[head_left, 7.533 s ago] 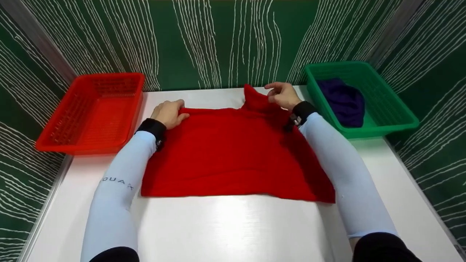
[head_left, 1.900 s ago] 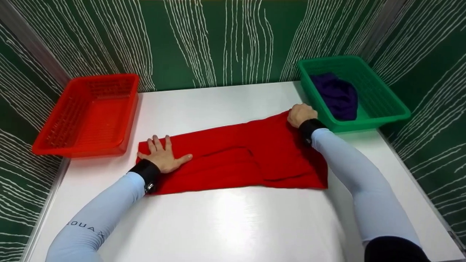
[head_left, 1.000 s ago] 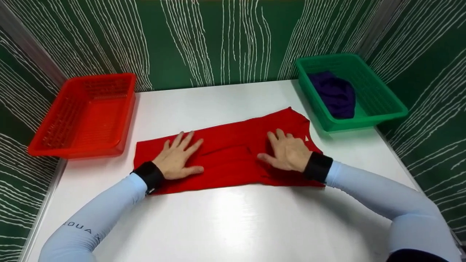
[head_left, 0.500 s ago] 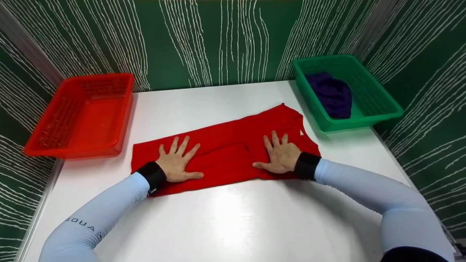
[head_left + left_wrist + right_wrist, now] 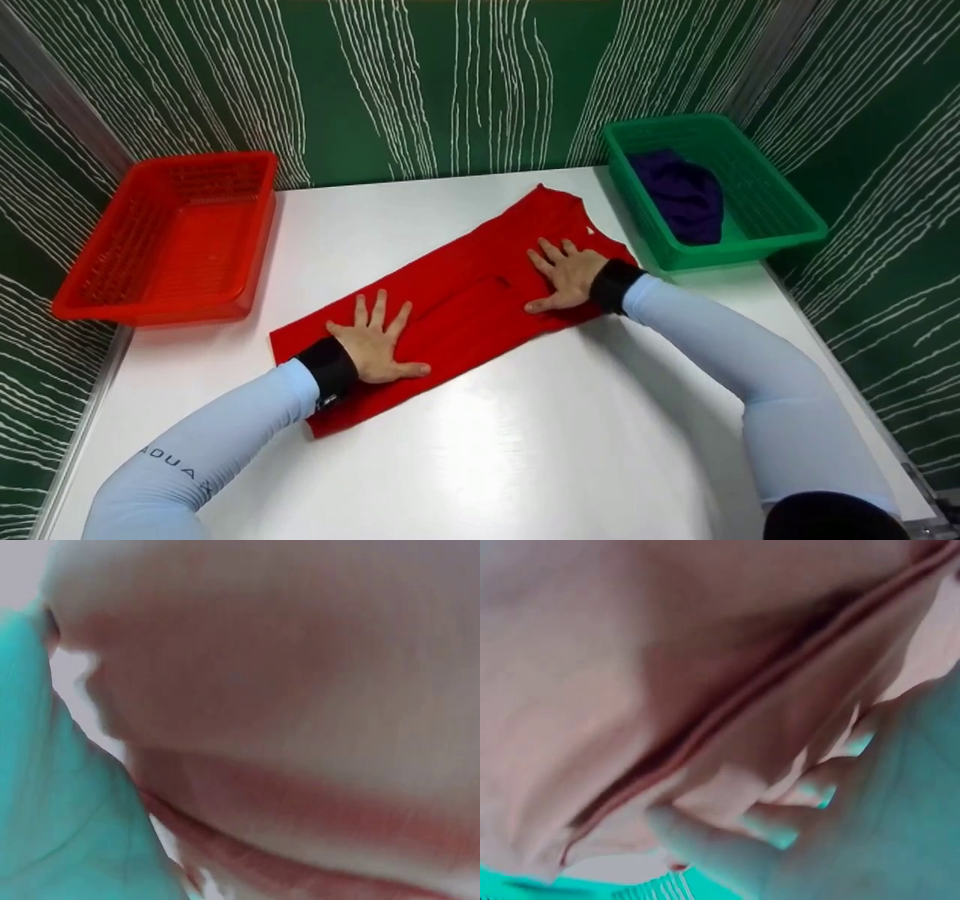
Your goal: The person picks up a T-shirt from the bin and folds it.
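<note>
A red shirt (image 5: 469,300) lies folded into a long strip, slanting across the white table in the head view. Its neckline end, with a small white spot, points to the far right. My left hand (image 5: 375,349) rests on the near-left part, fingers spread straight. Further along, my right hand (image 5: 574,277) lies flat on the cloth below the neckline, fingers also spread. Both wrist views are blurred and colour-shifted: the cloth (image 5: 262,690) fills most of the left one, and in the right one the right hand's fingers (image 5: 712,847) lie against the fabric near a folded edge.
A red plastic basket (image 5: 259,247) stands at the back left with nothing in it. At the back right, a green basket (image 5: 780,240) holds a crumpled purple cloth (image 5: 682,196). Green walls with white streaks (image 5: 420,90) border the white table (image 5: 480,465).
Spread wide earlier, the shirt became a narrow strip. The right hand let go of its far corner and flattened on it. Lately the strip has swung, right end away, left end nearer.
</note>
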Tool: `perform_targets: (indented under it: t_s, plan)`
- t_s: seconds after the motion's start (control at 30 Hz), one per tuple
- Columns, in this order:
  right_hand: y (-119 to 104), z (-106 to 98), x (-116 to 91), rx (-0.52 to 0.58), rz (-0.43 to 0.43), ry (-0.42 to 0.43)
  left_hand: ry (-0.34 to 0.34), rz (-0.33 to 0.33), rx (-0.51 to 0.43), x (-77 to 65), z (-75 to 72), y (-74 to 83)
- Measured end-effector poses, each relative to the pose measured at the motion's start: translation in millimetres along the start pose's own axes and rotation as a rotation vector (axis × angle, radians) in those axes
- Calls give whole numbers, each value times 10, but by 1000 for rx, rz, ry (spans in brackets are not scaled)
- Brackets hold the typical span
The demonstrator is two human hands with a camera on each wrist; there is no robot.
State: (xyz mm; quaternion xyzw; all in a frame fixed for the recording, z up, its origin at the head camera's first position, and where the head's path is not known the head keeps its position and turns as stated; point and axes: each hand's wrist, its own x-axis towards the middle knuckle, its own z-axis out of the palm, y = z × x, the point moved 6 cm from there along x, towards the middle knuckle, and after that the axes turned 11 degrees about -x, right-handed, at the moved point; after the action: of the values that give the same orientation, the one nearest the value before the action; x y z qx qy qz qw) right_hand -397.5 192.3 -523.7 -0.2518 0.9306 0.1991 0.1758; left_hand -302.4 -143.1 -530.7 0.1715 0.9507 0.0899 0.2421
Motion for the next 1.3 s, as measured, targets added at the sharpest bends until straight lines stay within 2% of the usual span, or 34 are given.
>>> perform_targets:
  t_s: [0.1,0.27,0.4,0.53,0.6,0.73,0.9,1.07,1.3]
  plan:
    - [69,-100,155,21,-16,-20,-1,27,34,21,-58,35]
    - [175,-236,329,45,18,7,16,143,83,75,-126,114]
    - [111,-367,284,39,118,156,14,299,77,119,-130,183]
    - [-116,-456,205,124,242,290,39,412,117,134,-165,195]
    - [-219,-465,214,161,290,291,56,429,147,145,-187,196]
    - [-304,-453,315,142,370,224,69,444,183,158,-190,255]
    - [-312,-483,478,134,406,200,69,428,232,157,-102,365]
    - [-351,-530,638,122,434,206,122,440,313,162,-43,557]
    - [-410,-557,773,113,448,203,196,448,495,221,41,914]
